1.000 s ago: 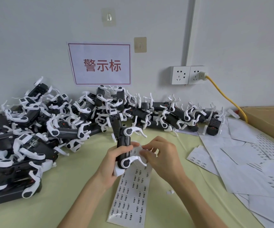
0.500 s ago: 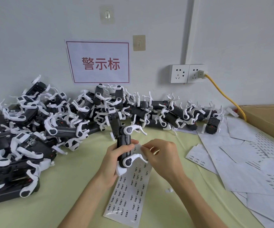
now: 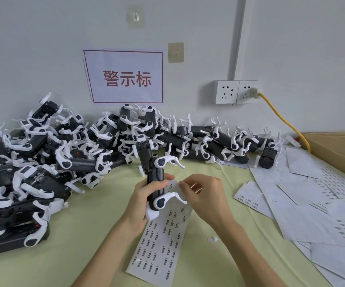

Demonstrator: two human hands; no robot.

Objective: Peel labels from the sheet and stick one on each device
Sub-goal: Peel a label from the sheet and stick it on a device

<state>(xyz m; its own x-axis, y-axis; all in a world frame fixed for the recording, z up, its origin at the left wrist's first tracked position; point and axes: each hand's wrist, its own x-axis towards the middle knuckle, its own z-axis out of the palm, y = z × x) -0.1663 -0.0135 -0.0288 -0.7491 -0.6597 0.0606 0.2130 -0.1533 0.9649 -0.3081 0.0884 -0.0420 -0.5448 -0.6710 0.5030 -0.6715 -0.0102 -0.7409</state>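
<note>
Two bare forearms entered the view from the bottom edge, each ending in an uncovered hand: the left hand (image 3: 144, 200) and the right hand (image 3: 205, 196). No sleeve, glove, watch, ring or wristband was visible on either arm. Fingernails were short and unpainted where they showed.

A pale green table (image 3: 97, 224) carries a heap of black-and-white devices (image 3: 43, 162) along the wall, loose white sheets (image 3: 312, 214) at right, and a cardboard box (image 3: 337, 150).
</note>
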